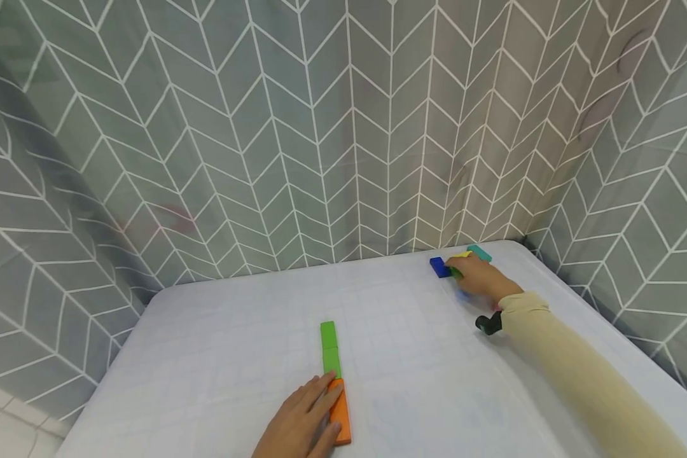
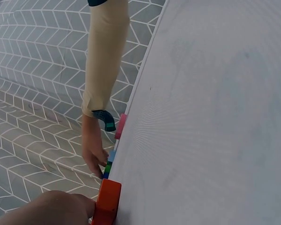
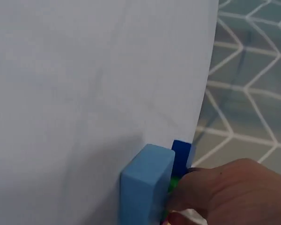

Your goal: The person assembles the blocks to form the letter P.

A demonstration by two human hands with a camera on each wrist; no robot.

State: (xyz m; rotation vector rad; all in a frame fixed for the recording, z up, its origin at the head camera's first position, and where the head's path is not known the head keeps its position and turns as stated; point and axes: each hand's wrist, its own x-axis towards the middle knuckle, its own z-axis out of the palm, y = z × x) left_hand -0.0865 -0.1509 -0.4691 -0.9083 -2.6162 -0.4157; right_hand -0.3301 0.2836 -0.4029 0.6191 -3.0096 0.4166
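Note:
My left hand (image 1: 300, 416) rests at the orange block (image 1: 341, 420) near the front of the table, its fingers lying over the block's left side and top end. Two light green blocks (image 1: 331, 361) continue in a line from that end. At the far right, my right hand (image 1: 483, 280) reaches down among several coloured blocks. Its fingertips pinch a green block (image 1: 455, 273), mostly hidden by the fingers. Just left of it lies a dark blue block (image 1: 439, 267). A light blue block (image 3: 147, 176) stands large beside the hand in the right wrist view.
Behind the right hand are a yellow block (image 1: 462, 254) and a teal block (image 1: 479, 252). A pink block (image 2: 121, 126) sits near the right wrist, which wears a black camera (image 1: 488, 323). Patterned curtains (image 1: 332, 127) hang along the white table's (image 1: 235, 343) back and sides.

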